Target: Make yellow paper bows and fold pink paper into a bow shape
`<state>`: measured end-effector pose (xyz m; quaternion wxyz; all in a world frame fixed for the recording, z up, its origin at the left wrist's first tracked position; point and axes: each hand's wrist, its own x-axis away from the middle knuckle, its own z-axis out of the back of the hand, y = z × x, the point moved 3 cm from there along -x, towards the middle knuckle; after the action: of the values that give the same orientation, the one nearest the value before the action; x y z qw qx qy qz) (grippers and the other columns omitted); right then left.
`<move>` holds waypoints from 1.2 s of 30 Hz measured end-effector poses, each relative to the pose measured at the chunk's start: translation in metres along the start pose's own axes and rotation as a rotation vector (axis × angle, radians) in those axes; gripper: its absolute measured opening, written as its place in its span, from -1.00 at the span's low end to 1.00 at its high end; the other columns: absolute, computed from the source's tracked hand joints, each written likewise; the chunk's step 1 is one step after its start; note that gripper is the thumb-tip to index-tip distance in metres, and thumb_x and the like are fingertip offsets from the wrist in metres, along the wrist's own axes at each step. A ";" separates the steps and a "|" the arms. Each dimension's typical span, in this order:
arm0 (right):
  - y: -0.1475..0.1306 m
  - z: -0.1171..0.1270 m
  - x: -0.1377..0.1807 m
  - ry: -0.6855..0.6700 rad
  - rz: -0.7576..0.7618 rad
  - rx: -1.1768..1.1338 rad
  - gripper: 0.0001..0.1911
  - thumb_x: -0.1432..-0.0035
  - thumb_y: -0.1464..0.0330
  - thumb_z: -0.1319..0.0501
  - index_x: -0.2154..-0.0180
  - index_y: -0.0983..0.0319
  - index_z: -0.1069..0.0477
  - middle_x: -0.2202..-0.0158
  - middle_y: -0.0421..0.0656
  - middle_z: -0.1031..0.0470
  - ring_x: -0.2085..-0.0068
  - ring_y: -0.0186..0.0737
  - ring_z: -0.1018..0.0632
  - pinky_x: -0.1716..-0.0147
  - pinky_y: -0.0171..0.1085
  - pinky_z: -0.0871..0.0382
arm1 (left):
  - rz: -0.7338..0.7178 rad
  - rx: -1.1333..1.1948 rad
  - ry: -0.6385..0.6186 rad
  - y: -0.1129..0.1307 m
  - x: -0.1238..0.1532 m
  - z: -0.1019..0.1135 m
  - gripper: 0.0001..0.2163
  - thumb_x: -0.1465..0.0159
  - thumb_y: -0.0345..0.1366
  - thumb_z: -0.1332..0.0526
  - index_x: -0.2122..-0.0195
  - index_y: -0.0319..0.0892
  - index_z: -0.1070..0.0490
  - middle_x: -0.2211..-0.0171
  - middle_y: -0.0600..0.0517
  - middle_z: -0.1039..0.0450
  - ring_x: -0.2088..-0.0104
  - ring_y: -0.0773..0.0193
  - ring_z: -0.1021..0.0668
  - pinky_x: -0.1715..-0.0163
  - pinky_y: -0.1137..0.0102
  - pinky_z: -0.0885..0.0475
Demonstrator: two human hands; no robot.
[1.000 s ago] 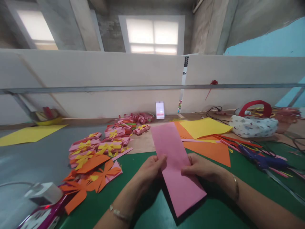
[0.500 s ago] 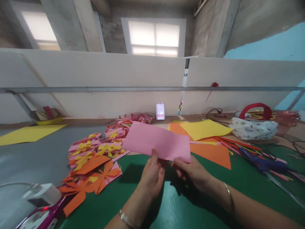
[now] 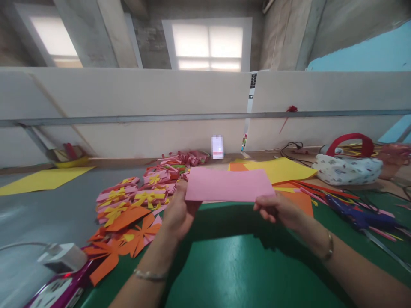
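A rectangular pink sheet of paper (image 3: 227, 185) is held up above the green table surface (image 3: 224, 265), tilted toward me. My left hand (image 3: 180, 214) grips its left edge, its fingers partly behind the paper. At the lower right corner, my right hand (image 3: 278, 207) pinches the sheet between thumb and curled fingers. Left of my left hand lie orange paper cut-outs shaped like petals (image 3: 141, 233) and a heap of pink folded strips with yellow bows (image 3: 147, 197).
A purple power strip (image 3: 53, 295) with a white charger (image 3: 62, 256) is at the lower left. To the right lie a blue glue gun (image 3: 356, 214), yellow paper (image 3: 282, 171), orange paper (image 3: 298, 201) and a patterned bag with a red handle (image 3: 348, 170). A phone (image 3: 217, 147) stands against the back panel.
My left hand has moved from the paper's bottom edge to its left edge. My right hand has shifted right and slightly up. The paper has moved right and now lies more level.
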<state>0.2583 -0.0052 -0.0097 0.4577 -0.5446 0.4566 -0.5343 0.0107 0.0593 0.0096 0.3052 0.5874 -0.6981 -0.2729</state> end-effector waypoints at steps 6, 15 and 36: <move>-0.010 0.020 -0.003 0.057 0.071 -0.047 -0.74 0.09 0.20 -0.27 0.53 0.30 -0.45 0.73 -0.26 -0.35 0.72 -0.50 -0.29 0.72 -0.47 -0.11 | -0.038 -0.019 -0.033 0.014 -0.002 0.005 -0.54 -0.28 0.04 0.11 0.15 -0.18 -0.41 0.08 -0.08 -0.48 0.12 0.27 -0.52 0.05 0.35 -0.35; 0.000 -0.037 0.009 -0.056 0.148 0.069 -0.71 0.08 0.19 -0.29 0.54 0.32 -0.48 0.73 -0.23 -0.38 0.69 -0.42 -0.34 0.70 -0.43 -0.16 | 0.171 -0.761 -0.230 -0.062 0.036 -0.015 -0.57 -0.10 0.08 -0.16 0.61 -0.23 -0.40 0.72 0.10 -0.28 0.65 0.40 -0.28 0.57 0.47 -0.15; -0.007 -0.023 0.001 0.141 0.293 -0.107 -0.72 0.07 0.16 -0.28 0.46 0.27 -0.43 0.58 -0.27 -0.36 0.54 -0.41 -0.35 0.55 -0.39 -0.22 | 0.450 -0.685 -0.368 -0.061 0.031 -0.006 -0.55 0.01 0.12 -0.21 0.65 -0.24 -0.35 0.76 0.15 -0.15 0.71 0.50 -0.11 0.66 0.51 0.09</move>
<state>0.2355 -0.0052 -0.0027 0.4681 -0.4569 0.5898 -0.4736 0.0512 0.0187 -0.0284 0.4045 0.2276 -0.7205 -0.5152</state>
